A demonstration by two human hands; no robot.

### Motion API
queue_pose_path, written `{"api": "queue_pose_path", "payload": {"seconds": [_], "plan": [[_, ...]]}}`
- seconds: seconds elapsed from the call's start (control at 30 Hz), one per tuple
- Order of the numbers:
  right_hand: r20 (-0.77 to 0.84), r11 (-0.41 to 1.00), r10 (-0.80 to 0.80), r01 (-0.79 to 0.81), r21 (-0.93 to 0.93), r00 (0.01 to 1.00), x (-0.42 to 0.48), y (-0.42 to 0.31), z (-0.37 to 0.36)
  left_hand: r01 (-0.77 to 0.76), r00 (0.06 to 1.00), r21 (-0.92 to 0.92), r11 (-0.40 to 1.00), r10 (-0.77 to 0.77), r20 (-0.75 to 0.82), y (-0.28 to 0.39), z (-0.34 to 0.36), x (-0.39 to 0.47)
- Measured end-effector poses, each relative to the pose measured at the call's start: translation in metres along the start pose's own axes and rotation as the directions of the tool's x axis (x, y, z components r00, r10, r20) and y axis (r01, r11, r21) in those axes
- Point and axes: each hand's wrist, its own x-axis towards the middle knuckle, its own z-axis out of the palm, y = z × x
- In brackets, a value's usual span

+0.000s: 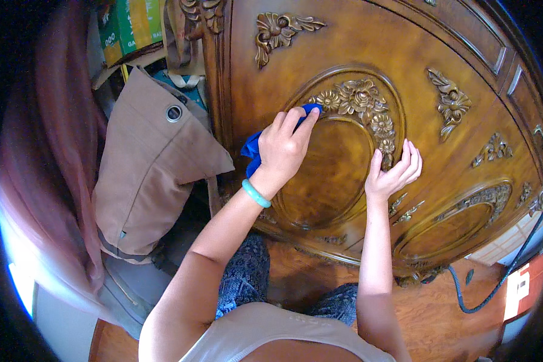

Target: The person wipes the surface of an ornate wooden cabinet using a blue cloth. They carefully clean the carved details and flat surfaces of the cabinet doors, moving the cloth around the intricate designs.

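My left hand [283, 147], with a pale green bangle [256, 193] at its wrist, grips a crumpled blue cloth [252, 145]. Its fingertips press part of the cloth to the upper left of an oval moulding, beside a carved flower garland [362, 100]. The oval is on the front of a brown, glossy carved wooden furniture panel [258, 86]. Lower right of the garland, my right hand [392, 172] has its fingers apart and holds nothing. Its fingertips are at the oval's right rim; whether they all touch the wood is unclear.
A brown fabric bag [149, 158] with a metal eyelet stands close on the left, before a green carton [138, 27] and a sheer reddish curtain [59, 135]. A dark cord [468, 310] loops above the wooden floor [434, 316] at right. A second carved oval [457, 221] is lower right.
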Motion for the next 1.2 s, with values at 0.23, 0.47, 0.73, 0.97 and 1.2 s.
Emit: {"api": "queue_pose_path", "payload": {"seconds": [0.23, 0.47, 0.73, 0.97, 1.2], "plan": [[0.006, 1.000, 0.014, -0.014, 0.016, 1.000, -0.003, -0.001, 0.003, -0.010, 0.993, -0.129, 0.992, -0.005, -0.115, -0.016, -0.003, -0.003], [0.032, 1.000, -0.012, 0.012, 0.006, 0.999, -0.002, 0.001, 0.000, 0.013, 1.000, 0.007, 1.000, -0.013, 0.019, -0.013, -0.006, -0.001], [0.034, 1.000, -0.004, 0.004, 0.009, 0.999, -0.001, 0.001, 0.000, 0.046, 0.999, -0.008, 0.999, -0.047, -0.016, -0.021, -0.012, 0.016], [0.028, 1.000, 0.014, -0.014, -0.002, 1.000, -0.004, 0.001, 0.002, -0.136, 0.990, -0.023, 0.990, 0.137, 0.041, -0.023, 0.000, 0.008], [0.020, 1.000, -0.012, 0.012, -0.001, 1.000, -0.001, 0.001, 0.002, 0.024, 0.999, 0.011, 1.000, -0.024, -0.043, -0.022, 0.000, 0.008]]}}
